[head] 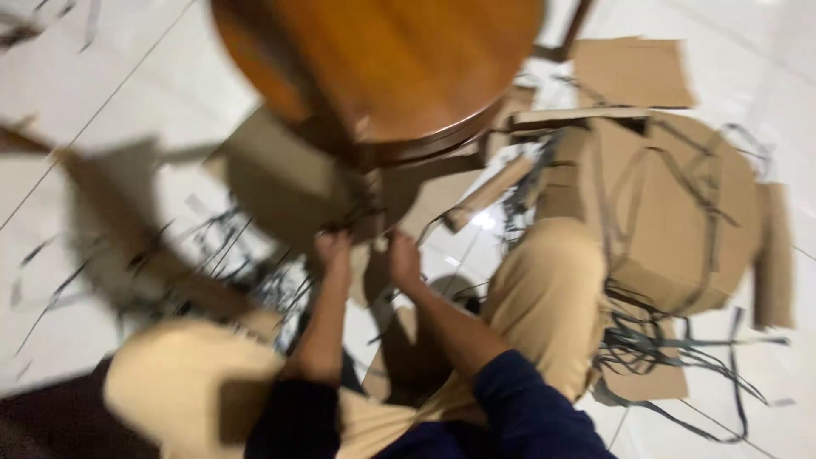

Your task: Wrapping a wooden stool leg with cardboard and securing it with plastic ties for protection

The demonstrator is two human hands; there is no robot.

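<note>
Unpacking a round wooden table (382, 59) is the work in hand, as far as the blurred view lets me judge: the person sits on a white tiled floor (127, 76) with the table tipped toward them and both arms stretched to its underside. The left hand (333, 251) and the right hand (403, 259) sit close together just below the table's rim, where cardboard wrapping (289, 183) and dark plastic straps (246, 255) hang; both look curled around that wrapping or a strap, but motion blur hides the fingers, so I cannot tell what each one truly grips. Loose cut straps (680, 348) and a strapped cardboard box (671, 212) lie to the right, beside the person's bent knee in tan trousers. More flat cardboard (629, 72) lies behind. The next move likely calls for a firm pinch on the wrapping and a steady pull away from the wood, keeping the tilted table from rolling
</note>
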